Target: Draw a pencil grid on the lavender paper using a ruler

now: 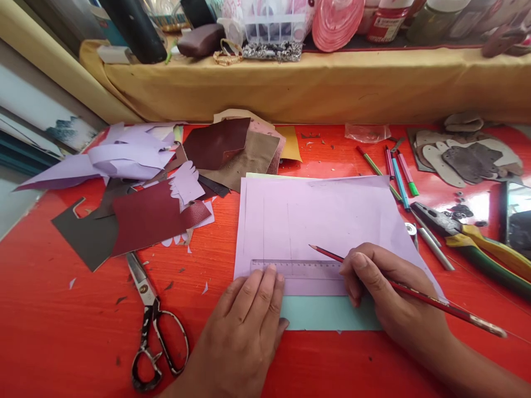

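A lilac sheet of paper point(332, 221) with several thin pencil lines lies on the red table, over a pale blue-green sheet point(327, 314). Across its lower part rests a clear ruler point(309, 269). My left hand point(251, 315) lies flat with fingers stretched out, its fingertips on the ruler's left end and the paper. In my right hand point(381, 282) is a dark red pencil point(431, 298), pinched between thumb and fingers. The pencil's tip points left, just above the ruler's upper edge; whether it touches the paper I cannot tell.
Scissors point(147, 309) lie left of my left hand, below leather scraps point(145, 213) and lilac paper offcuts point(128, 152). Pliers point(468, 235), felt-tip pens point(400, 177) and cut leather pieces point(473, 157) are at right. A cloth-covered shelf point(290, 83) with jars runs along the back.
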`<state>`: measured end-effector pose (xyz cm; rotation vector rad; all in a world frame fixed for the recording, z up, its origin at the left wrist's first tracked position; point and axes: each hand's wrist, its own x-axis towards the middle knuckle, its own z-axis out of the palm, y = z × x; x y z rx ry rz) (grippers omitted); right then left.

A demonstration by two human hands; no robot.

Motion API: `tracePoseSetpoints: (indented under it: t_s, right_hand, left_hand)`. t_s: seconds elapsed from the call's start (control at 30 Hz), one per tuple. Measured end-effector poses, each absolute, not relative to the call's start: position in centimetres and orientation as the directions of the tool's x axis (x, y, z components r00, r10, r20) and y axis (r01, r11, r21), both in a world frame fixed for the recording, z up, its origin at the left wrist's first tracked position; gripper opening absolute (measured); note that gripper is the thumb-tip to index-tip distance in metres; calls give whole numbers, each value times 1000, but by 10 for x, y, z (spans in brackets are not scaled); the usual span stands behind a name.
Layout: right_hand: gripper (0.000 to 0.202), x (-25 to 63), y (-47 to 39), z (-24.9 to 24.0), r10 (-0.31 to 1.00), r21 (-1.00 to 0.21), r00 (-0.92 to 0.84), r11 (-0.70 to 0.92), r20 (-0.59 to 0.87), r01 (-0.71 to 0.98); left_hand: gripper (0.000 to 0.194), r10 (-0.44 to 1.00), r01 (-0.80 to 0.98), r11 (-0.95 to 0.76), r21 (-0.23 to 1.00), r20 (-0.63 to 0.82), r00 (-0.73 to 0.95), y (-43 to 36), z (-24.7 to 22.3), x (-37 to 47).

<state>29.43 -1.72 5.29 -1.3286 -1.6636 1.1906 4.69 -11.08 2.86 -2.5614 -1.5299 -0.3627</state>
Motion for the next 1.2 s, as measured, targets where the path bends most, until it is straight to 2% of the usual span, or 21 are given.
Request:
tracePoseSetpoints:
  t_s: [0.13,1.2]
  right_hand:
    - [45,295,-17,53,968,-942,-252,85,0,325]
    - [52,296,-15,52,952,-933,-285,-5,-115,360]
  left_hand:
    - [42,848,880,-475,23,279,451,-110,29,47]
    - [43,849,878,-476,47,287,444,-108,31,48]
